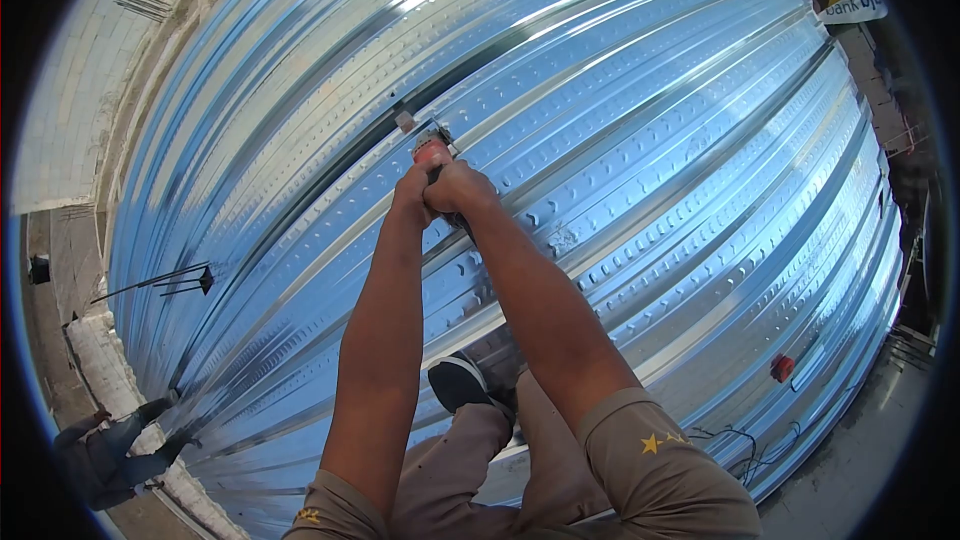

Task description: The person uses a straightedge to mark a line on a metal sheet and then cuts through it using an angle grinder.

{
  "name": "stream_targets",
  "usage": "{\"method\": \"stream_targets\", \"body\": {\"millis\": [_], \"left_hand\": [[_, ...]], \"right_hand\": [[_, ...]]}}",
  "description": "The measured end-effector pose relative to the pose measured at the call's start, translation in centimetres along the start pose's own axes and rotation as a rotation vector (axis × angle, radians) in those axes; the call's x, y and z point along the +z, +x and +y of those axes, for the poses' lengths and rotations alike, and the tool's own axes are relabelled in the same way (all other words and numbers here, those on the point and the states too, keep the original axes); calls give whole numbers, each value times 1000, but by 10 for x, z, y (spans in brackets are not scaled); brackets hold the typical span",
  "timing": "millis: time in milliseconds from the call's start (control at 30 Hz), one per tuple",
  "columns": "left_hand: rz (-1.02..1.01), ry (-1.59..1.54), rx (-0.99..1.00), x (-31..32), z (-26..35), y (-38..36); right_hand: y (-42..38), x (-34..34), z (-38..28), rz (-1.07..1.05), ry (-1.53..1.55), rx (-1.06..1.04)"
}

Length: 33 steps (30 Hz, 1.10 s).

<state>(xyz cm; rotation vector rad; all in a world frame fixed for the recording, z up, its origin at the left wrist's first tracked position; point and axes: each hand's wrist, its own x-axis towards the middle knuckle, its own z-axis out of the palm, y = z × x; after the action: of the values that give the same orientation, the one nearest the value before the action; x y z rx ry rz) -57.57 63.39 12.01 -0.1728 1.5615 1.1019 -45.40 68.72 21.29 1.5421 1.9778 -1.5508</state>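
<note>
Red, hard-looking casing suggests that our power tool (433, 152), out ahead of the shoe (458, 383), is stiff and fairly heavy, best gripped behind its front end; we have our left hand (412, 190) and right hand (460, 187) both curled closed around it there

The right hand (463, 187) could pass over the ribbed metal sheets (640, 120) toward the upper right of the frame. Above centre the red tool (432, 151) stands in the way; dark rods (180, 275) obstruct the left side, the black shoe (455, 385) the lower centre, a red object (783, 368) and loose cables (748, 448) the lower right.
</note>
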Motion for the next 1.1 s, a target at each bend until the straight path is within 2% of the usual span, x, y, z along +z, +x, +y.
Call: {"method": "stream_targets", "body": {"millis": [100,233,400,500,600,667,800,867,1100], "left_hand": [[-56,-25,-41,-1,1,9],[-42,4,-32,3,5,-2],[-35,36,-62,4,14,-9],[-110,-15,-81,2,10,3],[-47,-9,-50,7,12,-8],[-113,-24,-62,6,13,-10],[-92,-11,-83,2,13,1],[-147,-58,-113,-1,11,11],[-111,-37,-86,7,17,-2]], "right_hand": [[3,0,2,1,4,-15],[13,0,2,-60,-17,-58],[25,7,-4,-35,-81,-22],[25,6,-2,-52,-80,-34],[27,1,-1,-85,-88,-58],[25,-1,-1,-112,-94,-62],[27,-1,-4,-103,-76,-56],[32,0,-3,-102,-98,-57],[38,-1,-6,-123,-129,-70]]}}
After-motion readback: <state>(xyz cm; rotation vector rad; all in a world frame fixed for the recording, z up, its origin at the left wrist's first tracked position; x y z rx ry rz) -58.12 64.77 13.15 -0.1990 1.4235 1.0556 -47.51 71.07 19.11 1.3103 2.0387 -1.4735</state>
